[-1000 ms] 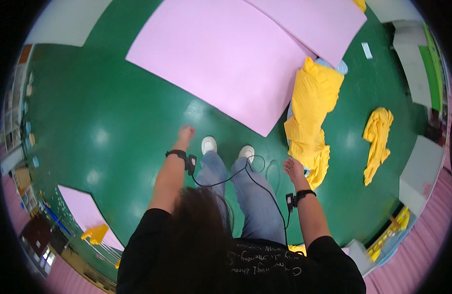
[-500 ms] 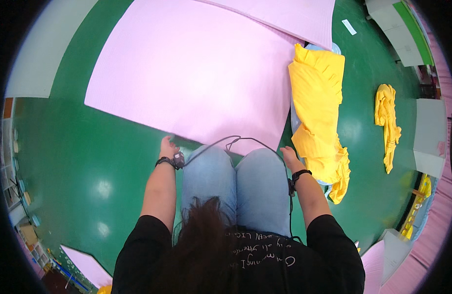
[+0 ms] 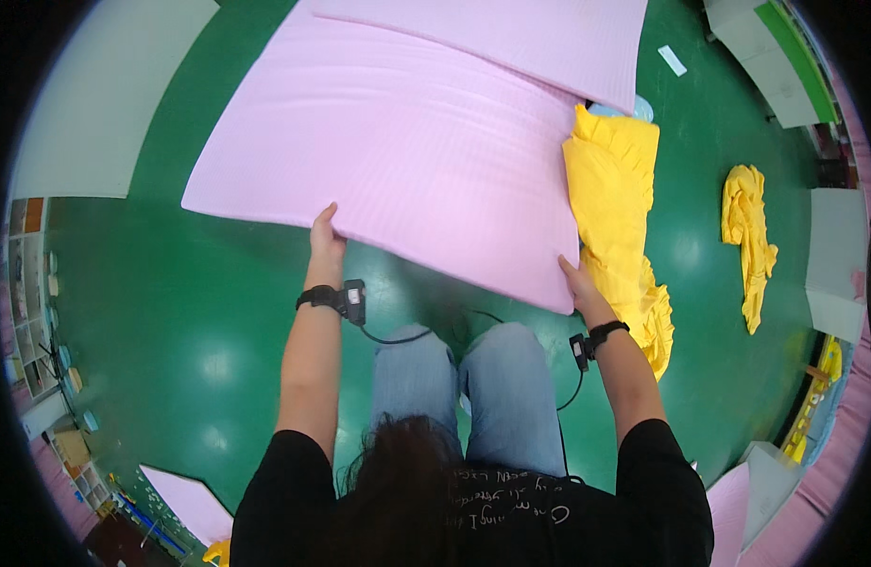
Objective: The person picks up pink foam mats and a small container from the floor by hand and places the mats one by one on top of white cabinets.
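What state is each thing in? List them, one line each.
Near pink sheet: flat, near edge gripped by both hands.
Far pink sheet: flat, overlapping the near one.
Long yellow cloth: crumpled beside the sheet.
Small yellow cloth: bunched, apart.
Left hand: gripping.
Right hand: gripping.

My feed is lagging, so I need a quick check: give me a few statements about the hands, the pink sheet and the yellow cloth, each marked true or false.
1. Both hands grip the near edge of the large pink foam sheet. True: left hand and right hand each hold it.
2. The sheet lies on a wooden table. False: it lies over a green floor.
3. A yellow cloth lies beside the sheet's right edge. True.
4. The left hand holds a second yellow cloth. False: that cloth lies apart on the floor, far right.
5. Both wrists are bare. False: each wears a black band.
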